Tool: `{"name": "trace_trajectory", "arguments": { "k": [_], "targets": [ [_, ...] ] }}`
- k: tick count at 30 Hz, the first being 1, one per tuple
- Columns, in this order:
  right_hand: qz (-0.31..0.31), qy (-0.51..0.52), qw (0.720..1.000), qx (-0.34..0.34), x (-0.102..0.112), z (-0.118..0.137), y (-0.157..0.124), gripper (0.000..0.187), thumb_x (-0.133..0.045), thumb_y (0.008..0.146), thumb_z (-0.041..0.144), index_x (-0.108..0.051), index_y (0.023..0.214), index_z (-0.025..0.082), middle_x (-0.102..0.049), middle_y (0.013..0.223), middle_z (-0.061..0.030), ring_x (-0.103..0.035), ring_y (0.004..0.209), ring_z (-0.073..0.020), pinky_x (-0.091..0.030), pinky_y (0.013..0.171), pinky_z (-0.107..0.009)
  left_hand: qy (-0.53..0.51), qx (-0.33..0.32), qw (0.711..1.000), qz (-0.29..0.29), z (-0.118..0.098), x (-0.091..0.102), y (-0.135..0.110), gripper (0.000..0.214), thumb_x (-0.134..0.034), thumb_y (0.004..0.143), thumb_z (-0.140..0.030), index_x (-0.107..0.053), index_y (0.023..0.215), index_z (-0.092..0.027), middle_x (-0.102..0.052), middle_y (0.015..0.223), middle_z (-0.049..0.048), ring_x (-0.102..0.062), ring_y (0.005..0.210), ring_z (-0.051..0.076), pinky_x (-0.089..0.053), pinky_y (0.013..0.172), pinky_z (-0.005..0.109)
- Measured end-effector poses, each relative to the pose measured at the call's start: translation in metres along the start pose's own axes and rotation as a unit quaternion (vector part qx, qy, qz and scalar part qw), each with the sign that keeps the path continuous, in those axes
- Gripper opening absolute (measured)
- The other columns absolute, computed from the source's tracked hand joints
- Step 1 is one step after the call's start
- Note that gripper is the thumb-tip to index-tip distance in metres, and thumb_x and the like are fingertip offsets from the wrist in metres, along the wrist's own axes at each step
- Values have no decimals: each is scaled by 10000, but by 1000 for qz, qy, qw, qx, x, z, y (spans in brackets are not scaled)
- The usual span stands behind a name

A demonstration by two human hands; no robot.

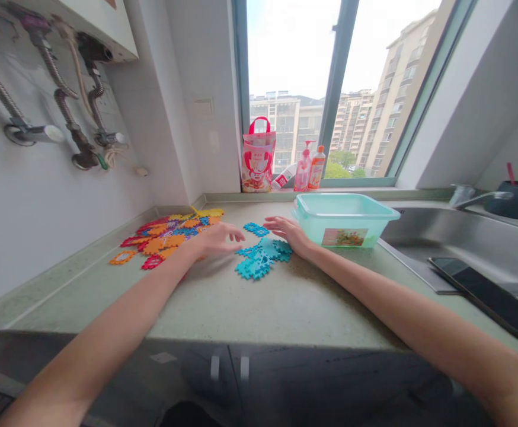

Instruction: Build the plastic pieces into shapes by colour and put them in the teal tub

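Below the front edge of the surface [188,320], two pale handles [215,367] stand side by side on the cupboard doors [285,385]. At the right, one phone [481,296] lies across the front rim of one sink [476,237]. Two hands reach over the surface, fingers apart and loosely bent, with nothing seen in their grip: the left hand [217,239] near a mixed heap [165,242] of toy pieces, the right hand [292,233] beside one green tub [375,232]. Blue pieces [256,268] lie between the hands, overlapping too much to count. The heap, also uncountable, shows five colours: red, orange, yellow, blue and purple; one orange piece [122,257] lies at its near left edge. Behind the sink is one tap [481,198]. Farther back, before one window [335,89], stand one bag [258,169] and two upright bottles [316,169], with one tilted bottle [284,177] between.
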State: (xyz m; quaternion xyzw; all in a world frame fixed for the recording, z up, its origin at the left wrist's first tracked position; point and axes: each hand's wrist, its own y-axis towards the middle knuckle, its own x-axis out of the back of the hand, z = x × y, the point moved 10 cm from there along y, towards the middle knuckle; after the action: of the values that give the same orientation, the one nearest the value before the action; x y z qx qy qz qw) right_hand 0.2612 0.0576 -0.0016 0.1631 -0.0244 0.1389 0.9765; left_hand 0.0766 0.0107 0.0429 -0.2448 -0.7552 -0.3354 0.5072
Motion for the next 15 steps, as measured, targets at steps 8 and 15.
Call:
{"name": "trace_trajectory", "arguments": {
  "k": [8, 15],
  "targets": [
    [87, -292, 949, 77, -22, 10, -10, 550, -447, 1002, 575, -687, 1371, 246, -651, 1463, -67, -560, 1382, -298, -359, 1207, -474, -44, -24, 998, 36, 1, -26, 3, 319, -728, 866, -439, -809, 1090, -227, -750, 984, 43, -635, 779, 139, -483, 722, 235],
    [133, -450, 879, 88, -43, 1, 2, 495, -353, 1060, 457, -734, 1303, 254, -713, 1380, -63, -630, 1286, -287, -375, 1175, -485, -32, 38, 999, 9, 8, -21, 2, 345, -598, 917, -391, -805, 1121, -204, -776, 1017, 62, -681, 875, 189, -520, 800, 270]
  ]
}}
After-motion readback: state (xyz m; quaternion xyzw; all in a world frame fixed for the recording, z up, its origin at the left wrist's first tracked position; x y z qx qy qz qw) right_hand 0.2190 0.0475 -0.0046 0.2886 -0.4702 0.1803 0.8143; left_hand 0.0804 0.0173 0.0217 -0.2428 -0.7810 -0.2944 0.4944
